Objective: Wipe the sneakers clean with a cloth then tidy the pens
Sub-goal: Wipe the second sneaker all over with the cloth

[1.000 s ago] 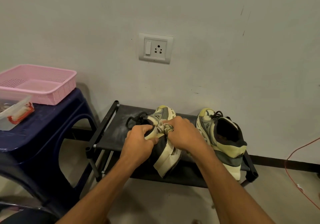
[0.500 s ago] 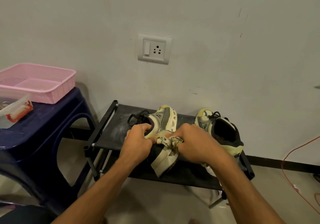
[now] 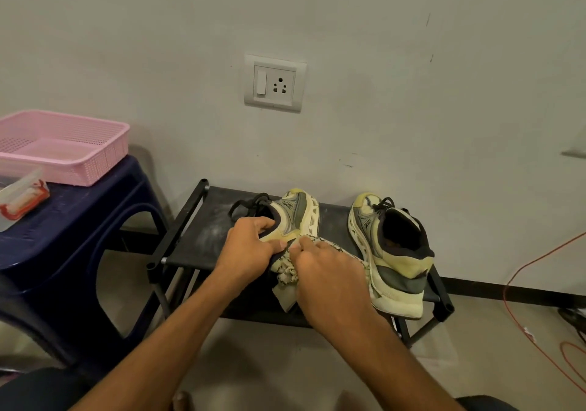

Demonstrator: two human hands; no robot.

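Sneaker (image 3: 298, 214) tipped on its side, why?

So the cloth (image 3: 285, 279) reaches its flank, I'd say. Left hand (image 3: 253, 245) curls round its opening to steady it; right hand (image 3: 329, 280) bunches the cloth against it.

And its mate (image 3: 390, 252)?

Upright just beside, both on the black rack (image 3: 209, 226) by the wall (image 3: 412, 93).

Legible markings. A single letter "N" appears on the side panel of the tilted sneaker (image 3: 293, 217) and again on the side of the upright sneaker (image 3: 393, 255). No other text, number or sign can be read.
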